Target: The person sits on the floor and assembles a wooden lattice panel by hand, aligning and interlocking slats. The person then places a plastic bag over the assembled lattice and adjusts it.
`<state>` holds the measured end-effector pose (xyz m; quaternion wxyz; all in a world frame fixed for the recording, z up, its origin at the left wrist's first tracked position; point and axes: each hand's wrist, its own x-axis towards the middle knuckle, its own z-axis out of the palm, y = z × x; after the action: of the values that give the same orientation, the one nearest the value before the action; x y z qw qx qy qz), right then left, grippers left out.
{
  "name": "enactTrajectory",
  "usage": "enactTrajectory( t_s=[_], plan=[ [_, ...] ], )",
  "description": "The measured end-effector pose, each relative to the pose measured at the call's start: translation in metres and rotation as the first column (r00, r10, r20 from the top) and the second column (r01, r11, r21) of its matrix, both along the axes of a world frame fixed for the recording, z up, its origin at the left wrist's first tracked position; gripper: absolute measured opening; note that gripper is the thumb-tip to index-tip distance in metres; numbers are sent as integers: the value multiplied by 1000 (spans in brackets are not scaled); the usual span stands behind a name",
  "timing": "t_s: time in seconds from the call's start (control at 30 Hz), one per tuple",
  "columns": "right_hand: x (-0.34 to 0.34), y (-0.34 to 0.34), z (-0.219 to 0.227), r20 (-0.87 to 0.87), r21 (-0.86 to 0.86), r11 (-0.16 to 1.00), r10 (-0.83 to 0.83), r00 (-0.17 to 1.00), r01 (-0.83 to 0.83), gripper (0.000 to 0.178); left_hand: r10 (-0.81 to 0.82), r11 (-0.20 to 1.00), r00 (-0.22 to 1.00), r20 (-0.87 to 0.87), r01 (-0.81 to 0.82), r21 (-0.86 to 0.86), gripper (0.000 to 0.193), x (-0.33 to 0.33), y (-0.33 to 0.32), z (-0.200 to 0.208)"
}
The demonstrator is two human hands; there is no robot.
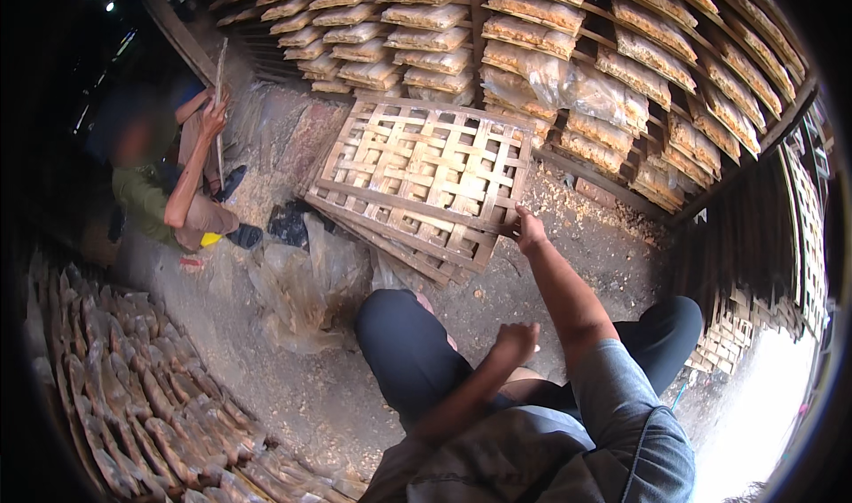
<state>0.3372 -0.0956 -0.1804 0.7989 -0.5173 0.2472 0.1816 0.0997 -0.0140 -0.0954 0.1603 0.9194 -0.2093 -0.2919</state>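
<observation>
"Woven tray (417, 161), top of the pile, lying flat in front of the wearer! Where's the nearer hand?"

"Right hand (528, 228), no contest! It's at the tray's near right corner, fingers and thumb gripping the wooden frame there, arm reaching well forward."

"So which way does the tray lie from it?"

"Away and to the left! The long axis runs left to right across the wearer's front, on a slant, with the right end closer to the body. That puts the hand at one tip, with nearly the whole weave spreading off beyond it."

"And the left hand (515, 343)?"

"Back over the lap, curled into a loose fist, nothing showing in it. It's well apart from the frame, on the wearer's side of the pile."

"What's underneath?"

"More trays (461, 246), set askew, their edges poking out on the near side! Crumpled plastic sheeting (306, 286) sits on the floor (355, 396) just left of them."

"And the surroundings?"

"Racks of pale slabs (426, 37) behind the pile, and over on the left a seated co-worker (146, 184) with a thin, upright piece (220, 104) in hand!"
</observation>
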Motion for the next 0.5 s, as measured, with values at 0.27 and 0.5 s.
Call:
enactTrajectory(
  t_s=[0.27, 0.5],
  plan=[
    [-3, 35, 47, -34, -318, 948, -23, 999, 11, 75, -113, 994, 986, 119, 113, 13, 22, 4, -6, -2],
    [9, -4, 21, 283, 65, 997, -56, 957, 39, 61, -225, 969, 974, 10, 225, -102, 25, -10, -34, -13]
  ],
)
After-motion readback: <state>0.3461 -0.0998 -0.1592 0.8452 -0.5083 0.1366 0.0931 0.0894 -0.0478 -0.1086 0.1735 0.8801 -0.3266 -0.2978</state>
